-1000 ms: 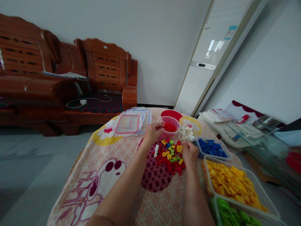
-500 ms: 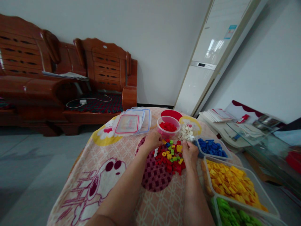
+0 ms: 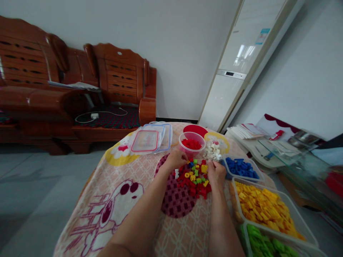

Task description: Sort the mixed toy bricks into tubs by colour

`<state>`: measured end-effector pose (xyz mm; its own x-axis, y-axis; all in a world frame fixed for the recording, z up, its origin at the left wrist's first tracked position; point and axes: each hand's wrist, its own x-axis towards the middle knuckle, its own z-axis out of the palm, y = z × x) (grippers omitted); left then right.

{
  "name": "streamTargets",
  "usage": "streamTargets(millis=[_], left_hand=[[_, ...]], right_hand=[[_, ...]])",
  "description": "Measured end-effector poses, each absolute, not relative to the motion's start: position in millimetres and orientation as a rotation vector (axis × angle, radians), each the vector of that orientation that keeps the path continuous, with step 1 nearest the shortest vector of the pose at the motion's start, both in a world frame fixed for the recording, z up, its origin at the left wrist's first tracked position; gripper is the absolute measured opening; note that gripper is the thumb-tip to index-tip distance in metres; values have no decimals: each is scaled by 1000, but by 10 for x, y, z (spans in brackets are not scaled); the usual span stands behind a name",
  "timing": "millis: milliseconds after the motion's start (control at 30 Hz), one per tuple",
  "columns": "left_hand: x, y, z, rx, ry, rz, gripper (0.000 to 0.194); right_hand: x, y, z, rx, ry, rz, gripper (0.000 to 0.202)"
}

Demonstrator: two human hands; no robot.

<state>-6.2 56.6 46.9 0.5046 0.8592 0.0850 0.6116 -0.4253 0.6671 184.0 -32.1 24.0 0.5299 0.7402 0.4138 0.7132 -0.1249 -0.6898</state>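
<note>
A mixed pile of small toy building bricks (image 3: 197,176), mostly red with yellow, green and blue ones, lies on the patterned tablecloth. At its far left edge my left hand (image 3: 176,159) is closed, its fingertips pinching a small yellow brick (image 3: 188,162) that they partly cover. My right hand (image 3: 217,174) is at the pile's right side, thumb and finger pressed together; whatever is between them is too small to make out. Just beyond the pile stands a round clear tub (image 3: 192,150) holding red bricks. White bricks (image 3: 212,151) are heaped beside the tub.
Along the right edge stand a box of blue bricks (image 3: 242,168), a larger box of yellow bricks (image 3: 292,207) and a box of green bricks (image 3: 268,246). Clear lids (image 3: 145,140) lie at the far left, a red round lid (image 3: 195,130) behind the tub. A glass-topped stand (image 3: 300,167) is farther right.
My left hand has shifted slightly right, its fingers now covering more of the yellow brick. The right hand stays almost in place.
</note>
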Motion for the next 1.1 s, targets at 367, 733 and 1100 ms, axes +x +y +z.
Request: streamTargets(millis=[367, 733, 1100], left_hand=[[-100, 540, 686, 1358, 703, 1117, 21], [26, 746, 402, 1313, 894, 1388, 19], [-167, 596, 653, 1747, 1020, 985, 16]], right_hand=[[1844, -328, 234, -1845, -1212, 31, 44], [1829, -323, 247, -1860, -1180, 42, 41], [1826, -332, 271, -1848, -1186, 72, 40]])
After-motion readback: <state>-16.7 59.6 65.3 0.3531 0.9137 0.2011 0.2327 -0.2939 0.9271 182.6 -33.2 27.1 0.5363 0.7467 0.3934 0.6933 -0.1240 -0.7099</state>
